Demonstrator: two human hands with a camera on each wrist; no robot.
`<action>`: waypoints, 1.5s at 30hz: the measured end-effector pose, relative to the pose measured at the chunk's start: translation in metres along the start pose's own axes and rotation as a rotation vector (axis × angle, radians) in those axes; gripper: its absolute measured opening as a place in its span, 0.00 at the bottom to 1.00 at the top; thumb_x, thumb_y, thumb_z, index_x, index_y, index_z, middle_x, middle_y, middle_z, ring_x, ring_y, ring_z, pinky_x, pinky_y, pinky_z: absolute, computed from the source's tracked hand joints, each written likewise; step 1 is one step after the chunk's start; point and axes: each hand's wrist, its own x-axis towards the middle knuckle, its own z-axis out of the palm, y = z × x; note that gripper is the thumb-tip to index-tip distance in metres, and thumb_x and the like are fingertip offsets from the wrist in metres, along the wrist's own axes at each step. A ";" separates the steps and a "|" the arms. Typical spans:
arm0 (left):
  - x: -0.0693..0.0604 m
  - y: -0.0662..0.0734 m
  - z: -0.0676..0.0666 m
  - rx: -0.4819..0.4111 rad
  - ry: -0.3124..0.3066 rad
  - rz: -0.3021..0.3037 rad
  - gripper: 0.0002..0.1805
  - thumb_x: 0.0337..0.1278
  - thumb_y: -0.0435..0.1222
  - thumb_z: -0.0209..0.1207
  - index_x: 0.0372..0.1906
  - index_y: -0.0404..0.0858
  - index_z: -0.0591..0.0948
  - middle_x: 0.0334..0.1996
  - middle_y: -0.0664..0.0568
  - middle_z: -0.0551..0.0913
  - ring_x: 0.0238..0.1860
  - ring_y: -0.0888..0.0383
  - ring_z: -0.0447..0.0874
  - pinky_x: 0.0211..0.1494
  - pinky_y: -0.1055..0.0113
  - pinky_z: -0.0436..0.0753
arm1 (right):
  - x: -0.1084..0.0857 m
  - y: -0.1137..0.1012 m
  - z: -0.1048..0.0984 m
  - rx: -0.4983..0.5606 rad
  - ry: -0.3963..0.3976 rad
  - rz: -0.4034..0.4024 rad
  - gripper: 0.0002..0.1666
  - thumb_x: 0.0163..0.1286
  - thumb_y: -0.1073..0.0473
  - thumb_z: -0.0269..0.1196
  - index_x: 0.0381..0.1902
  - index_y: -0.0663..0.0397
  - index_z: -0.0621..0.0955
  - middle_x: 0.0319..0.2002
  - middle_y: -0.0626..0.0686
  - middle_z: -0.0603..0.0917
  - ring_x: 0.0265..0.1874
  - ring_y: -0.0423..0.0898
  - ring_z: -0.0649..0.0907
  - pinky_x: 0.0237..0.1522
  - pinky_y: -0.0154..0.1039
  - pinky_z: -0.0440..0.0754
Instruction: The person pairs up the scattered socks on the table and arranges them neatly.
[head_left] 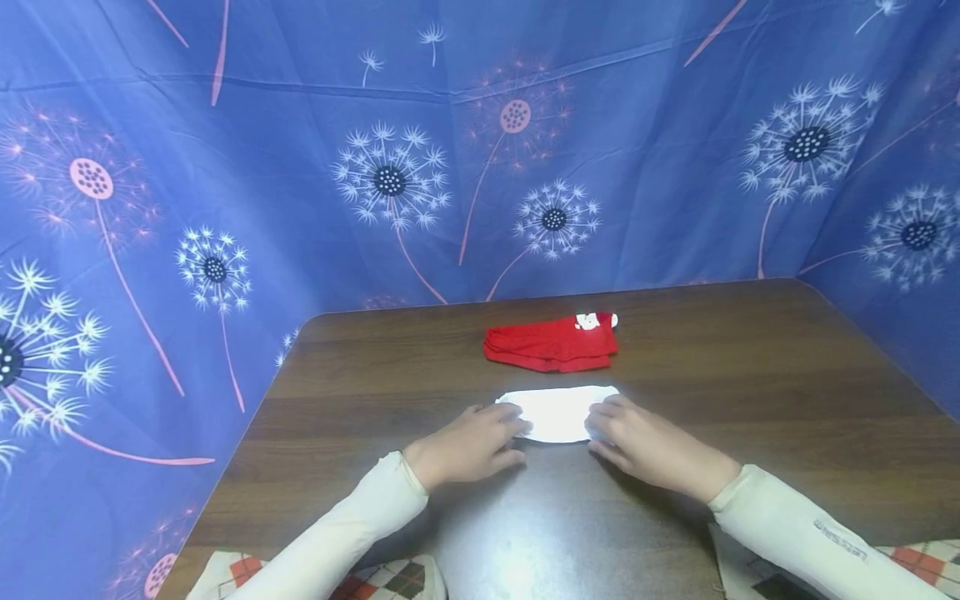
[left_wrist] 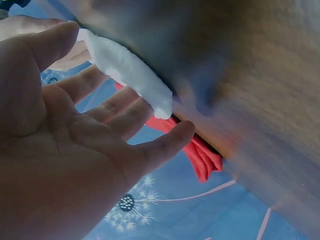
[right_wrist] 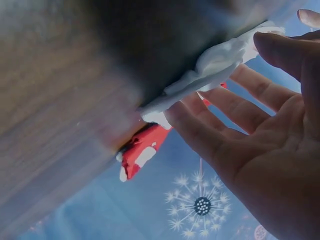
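A folded white cloth [head_left: 557,414] lies on the table between the two hands. The left hand [head_left: 474,443] rests its fingertips on the cloth's left end; in the left wrist view the fingers of that hand [left_wrist: 75,120] are loosely extended against the white cloth [left_wrist: 127,70]. On the cloth's right end lie the fingertips of the right hand [head_left: 651,443]. The right wrist view shows the right hand [right_wrist: 265,120] with relaxed fingers touching the white cloth [right_wrist: 215,65]. What lies under the fingertips is partly hidden.
Behind the white cloth, a folded red cloth [head_left: 551,343] with a white patch lies on the brown wooden table [head_left: 360,375]. A blue curtain [head_left: 300,150] with dandelion prints hangs along the table's back edge and both sides.
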 end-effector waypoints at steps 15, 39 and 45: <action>0.016 -0.012 0.001 0.019 0.046 -0.060 0.23 0.67 0.48 0.60 0.63 0.44 0.77 0.62 0.51 0.77 0.66 0.56 0.72 0.64 0.42 0.72 | 0.026 0.010 -0.006 0.024 -0.150 0.158 0.12 0.57 0.57 0.76 0.35 0.52 0.84 0.29 0.46 0.81 0.32 0.42 0.79 0.38 0.40 0.84; -0.078 0.012 -0.025 0.137 0.174 -0.129 0.25 0.69 0.49 0.58 0.65 0.43 0.75 0.62 0.44 0.75 0.61 0.45 0.76 0.60 0.46 0.77 | 0.039 -0.056 -0.023 -0.096 0.095 -0.087 0.15 0.57 0.55 0.74 0.38 0.53 0.82 0.28 0.46 0.79 0.29 0.43 0.78 0.32 0.38 0.79; -0.114 0.018 -0.022 0.102 0.174 -0.199 0.24 0.67 0.47 0.60 0.63 0.41 0.76 0.58 0.43 0.78 0.56 0.46 0.79 0.54 0.48 0.81 | 0.041 -0.075 -0.026 -0.074 0.061 -0.105 0.14 0.58 0.54 0.74 0.37 0.51 0.81 0.27 0.45 0.78 0.28 0.41 0.77 0.31 0.37 0.79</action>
